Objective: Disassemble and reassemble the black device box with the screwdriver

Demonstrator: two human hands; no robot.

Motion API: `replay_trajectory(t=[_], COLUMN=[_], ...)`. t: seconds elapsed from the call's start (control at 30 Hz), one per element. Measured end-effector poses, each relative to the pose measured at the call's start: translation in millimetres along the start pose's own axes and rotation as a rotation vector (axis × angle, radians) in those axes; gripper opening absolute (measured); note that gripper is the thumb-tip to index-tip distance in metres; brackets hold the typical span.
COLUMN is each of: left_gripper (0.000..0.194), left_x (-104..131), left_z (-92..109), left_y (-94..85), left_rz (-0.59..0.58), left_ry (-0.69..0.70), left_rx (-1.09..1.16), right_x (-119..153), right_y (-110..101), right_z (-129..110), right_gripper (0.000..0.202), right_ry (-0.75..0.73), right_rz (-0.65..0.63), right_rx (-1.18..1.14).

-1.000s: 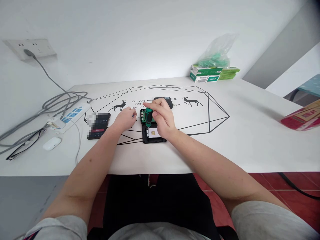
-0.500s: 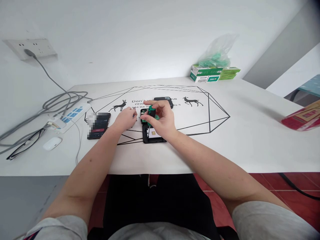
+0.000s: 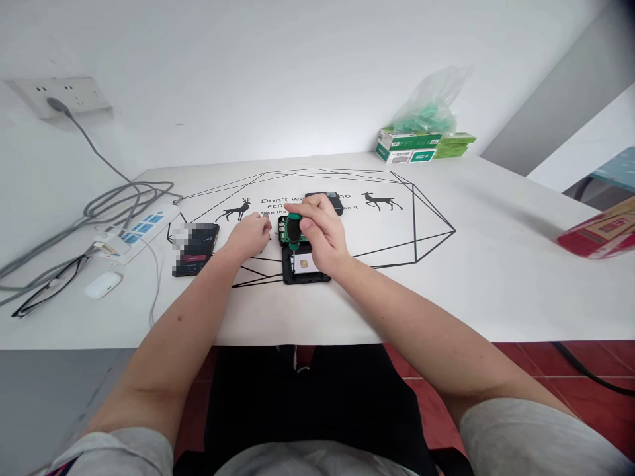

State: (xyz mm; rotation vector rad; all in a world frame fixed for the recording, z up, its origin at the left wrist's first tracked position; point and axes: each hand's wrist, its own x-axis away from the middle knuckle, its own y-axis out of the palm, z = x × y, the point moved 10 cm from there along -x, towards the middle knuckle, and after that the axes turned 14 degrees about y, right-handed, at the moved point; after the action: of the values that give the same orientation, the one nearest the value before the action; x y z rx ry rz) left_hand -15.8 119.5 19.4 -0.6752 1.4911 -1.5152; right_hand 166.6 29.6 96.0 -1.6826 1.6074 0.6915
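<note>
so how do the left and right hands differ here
The right hand holds a green-and-black screwdriver; the left hand shows no tool, its grip hidden. The right hand is over the black case, the left hand off to its left. Both are bare.

L hand [image 3: 251, 235] curled, R hand [image 3: 325, 233] half-curled

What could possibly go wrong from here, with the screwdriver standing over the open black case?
The screwdriver in the right hand could slip and scratch the white panel close beside its shaft.

The left hand appears apart from the black case, so the case might shift or turn under pressure.

The green circuit board lies exposed just behind the shaft; a stray knock could damage it.
</note>
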Motion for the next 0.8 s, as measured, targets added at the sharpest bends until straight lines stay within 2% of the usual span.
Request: replay_trajectory(t=[0.27, 0.43, 0.53, 0.63, 0.8], left_gripper=[0.025, 0.028, 0.029, 0.025, 0.02], left_x=[0, 1, 0, -1, -1], left_z=[-1, 2, 1, 0, -2], left_y=[0.7, 0.9, 1.6, 4.2, 9.2], left_rz=[-0.007, -0.019, -0.025, -0.039, -0.043], left_ry=[-0.009, -0.002, -0.007, 0.004, 0.007], left_rx=[-0.01, -0.025, -0.02, -0.015, 0.012], right_x=[-5, -2, 0, -2, -3], right_y=[-1, 16, 21, 16, 15], right_z=[10, 27, 32, 28, 5], right_gripper=[0.021, 0.026, 0.034, 0.039, 0.022], right_ry=[0.089, 0.275, 0.326, 0.274, 0.063], right_rz=[0.044, -0.085, -0.112, -0.076, -0.145], right_rx=[-0.034, -0.296, -0.311, -0.205, -0.116])
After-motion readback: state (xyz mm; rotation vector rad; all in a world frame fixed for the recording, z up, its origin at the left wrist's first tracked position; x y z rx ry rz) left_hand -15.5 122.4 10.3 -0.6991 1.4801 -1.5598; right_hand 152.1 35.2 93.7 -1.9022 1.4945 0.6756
